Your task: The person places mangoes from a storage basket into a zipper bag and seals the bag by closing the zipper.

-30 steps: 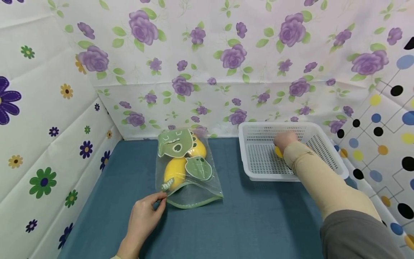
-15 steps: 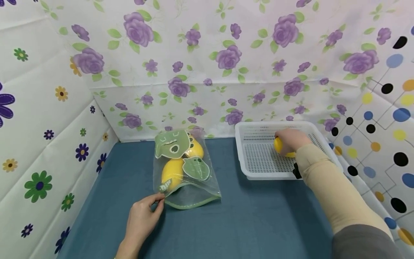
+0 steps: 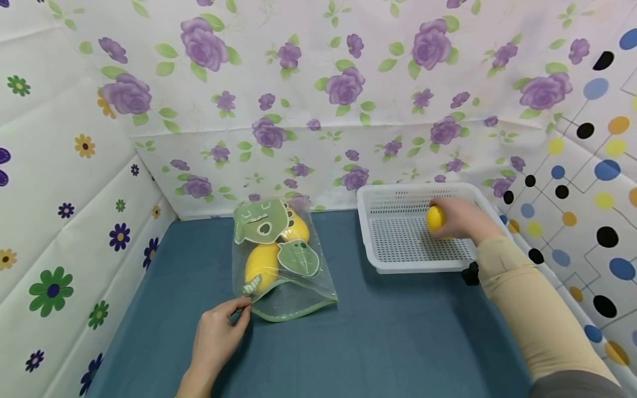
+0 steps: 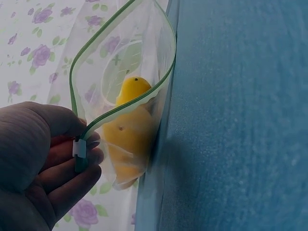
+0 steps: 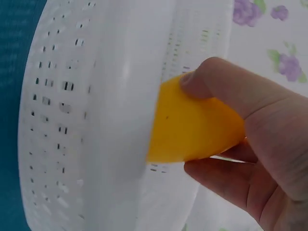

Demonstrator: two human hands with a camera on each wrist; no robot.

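Note:
A clear zip bag [image 3: 298,305] with green cartoon prints lies on the blue table, its green-edged mouth toward me. Inside it are a smooth yellow fruit [image 3: 262,262] and another yellow fruit [image 3: 297,229] behind. My left hand [image 3: 217,330] pinches the bag's left corner, by the white slider [image 4: 79,148]; in the left wrist view the mouth gapes. My right hand [image 3: 460,218] grips a similar yellow fruit [image 5: 192,122] between thumb and fingers, over the white basket [image 3: 418,266]. A sliver of yellow [image 3: 446,238] shows under that hand.
A floral cloth wall [image 3: 308,155] rises behind the bag and basket. Flower-print cloth [image 3: 89,232] borders the left side, dotted cloth [image 3: 587,199] the right. The blue table [image 3: 368,331] stretches in front. A black object [image 3: 470,274] sits under the right wrist.
My right hand has lifted slightly and shifted right within the basket, bringing the yellow fruit more into sight. The left hand keeps its pinch on the bag corner. The head view has shifted a little.

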